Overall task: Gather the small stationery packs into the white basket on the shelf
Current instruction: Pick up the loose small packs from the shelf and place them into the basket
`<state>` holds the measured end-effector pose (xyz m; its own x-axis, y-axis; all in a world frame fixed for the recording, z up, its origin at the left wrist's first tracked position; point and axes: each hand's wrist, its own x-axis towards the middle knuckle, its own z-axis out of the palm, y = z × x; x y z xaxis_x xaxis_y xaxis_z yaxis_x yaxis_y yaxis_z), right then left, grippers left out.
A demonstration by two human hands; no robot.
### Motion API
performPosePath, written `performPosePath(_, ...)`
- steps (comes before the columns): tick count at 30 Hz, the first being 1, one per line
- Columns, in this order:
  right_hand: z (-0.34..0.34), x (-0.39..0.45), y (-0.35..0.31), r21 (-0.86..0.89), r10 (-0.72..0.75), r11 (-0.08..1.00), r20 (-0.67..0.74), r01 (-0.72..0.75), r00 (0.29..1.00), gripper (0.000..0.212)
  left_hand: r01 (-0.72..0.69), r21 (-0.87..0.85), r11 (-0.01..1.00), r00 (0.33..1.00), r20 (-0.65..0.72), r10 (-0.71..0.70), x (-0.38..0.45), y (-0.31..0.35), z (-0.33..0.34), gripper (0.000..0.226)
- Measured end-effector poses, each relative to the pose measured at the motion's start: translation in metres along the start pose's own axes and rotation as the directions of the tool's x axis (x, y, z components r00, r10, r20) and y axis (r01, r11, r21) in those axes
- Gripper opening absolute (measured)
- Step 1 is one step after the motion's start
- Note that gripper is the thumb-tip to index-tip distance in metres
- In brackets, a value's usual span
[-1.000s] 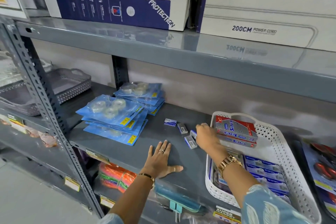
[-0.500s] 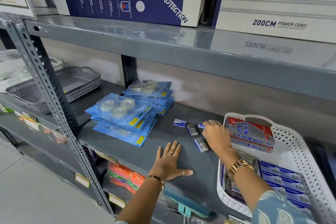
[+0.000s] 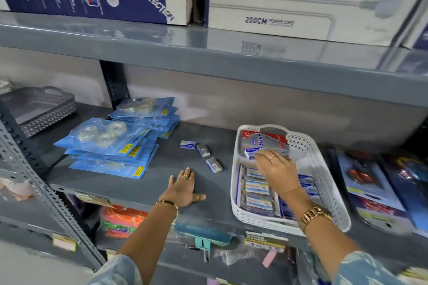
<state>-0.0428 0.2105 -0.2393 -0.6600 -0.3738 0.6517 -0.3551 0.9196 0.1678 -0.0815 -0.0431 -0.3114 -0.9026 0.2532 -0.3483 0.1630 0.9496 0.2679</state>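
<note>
The right hand (image 3: 276,170) has travelled from the loose packs on the grey shelf (image 3: 143,183) to a position over the white basket (image 3: 324,169), its grip pinching one small white-and-blue pack (image 3: 251,152) between thumb and fingertips, just above the red-and-grey carton (image 3: 266,140) that lies at the basket's far end. A second ago that hand was bent over the packs on the shelf; four lay there then, and three remain. The transfer of one pack is therefore nearly complete, pending only its release. The remaining three small stationery packs (image 3: 203,150) lie well to the left of the grip, on bare shelf between the basket and the stacked blue tape packets (image 3: 111,141): one blue-faced pack farthest left, two grey ones nearer the basket. Directly beneath the grip, rows of blue-labelled packs (image 3: 257,186) already fill the basket floor. The left hand (image 3: 184,188) stays flat on the shelf, fingers spread, holding nothing, below and to the left of the loose packs. By judgement, three more such trips would finish the gathering.
</note>
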Motion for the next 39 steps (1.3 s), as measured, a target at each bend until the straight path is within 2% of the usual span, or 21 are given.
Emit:
performPosePath(2, -0.010, -0.012, 0.006, 0.029, 0.107, 0.994, 0.086, -0.110, 0.991, 0.024, -0.002, -0.014, 1.000, 1.000, 0.007, 0.002, -0.001, 0.012, 0.001, 0.075)
performPosePath(4, -0.018, -0.026, 0.015, 0.023, 0.169, 0.984, 0.194, -0.177, 0.966, 0.023, -0.008, -0.029, 1.000, 1.000, 0.001, 0.008, -0.003, 0.028, 0.006, 0.066)
performPosePath(6, -0.024, -0.041, 0.025, 0.035, 0.253, 0.960, 0.321, -0.278, 0.912, 0.018, -0.005, -0.002, 1.000, 1.000, -0.026, 0.005, -0.005, 0.042, 0.014, 0.066)
performPosePath(8, -0.032, -0.055, 0.035, 0.045, 0.328, 0.924, 0.415, -0.379, 0.848, 0.025, 0.018, 0.025, 1.000, 0.998, -0.055, -0.016, -0.005, 0.048, 0.021, 0.067)
performPosePath(12, -0.048, -0.069, 0.041, -0.010, 0.319, 0.927, 0.550, -0.376, 0.772, 0.024, 0.038, 0.037, 0.999, 0.997, -0.073, -0.035, -0.006, 0.050, 0.024, 0.068)
performPosePath(16, -0.052, -0.075, 0.035, 0.007, 0.298, 0.903, 0.712, -0.430, 0.636, 0.019, 0.040, 0.007, 0.999, 0.996, -0.077, -0.039, -0.004, 0.048, 0.026, 0.071)
performPosePath(18, -0.049, -0.073, 0.034, 0.007, 0.304, 0.885, 0.750, -0.466, 0.588, 0.019, 0.034, -0.007, 0.999, 0.997, -0.073, -0.035, -0.003, 0.045, 0.028, 0.072)
performPosePath(27, -0.033, -0.066, 0.028, -0.051, 0.365, 0.827, 0.805, -0.560, 0.467, 0.018, -0.019, -0.050, 0.999, 0.997, -0.069, 0.015, -0.005, 0.033, 0.030, 0.065)
performPosePath(30, -0.036, -0.060, 0.028, -0.030, 0.342, 0.828, 0.818, -0.560, 0.463, 0.021, -0.046, -0.062, 0.997, 0.995, -0.089, 0.040, -0.004, 0.030, 0.029, 0.058)
performPosePath(33, -0.039, -0.042, 0.024, 0.012, 0.296, 0.849, 0.817, -0.528, 0.495, 0.024, -0.043, -0.074, 0.996, 0.992, -0.117, 0.034, -0.005, 0.021, 0.027, 0.057)
performPosePath(39, -0.028, 0.018, -0.015, 0.182, 0.272, 0.835, 0.683, -0.519, 0.677, 0.025, -0.007, -0.063, 0.998, 0.993, -0.116, 0.000, -0.008, 0.000, 0.014, 0.066)
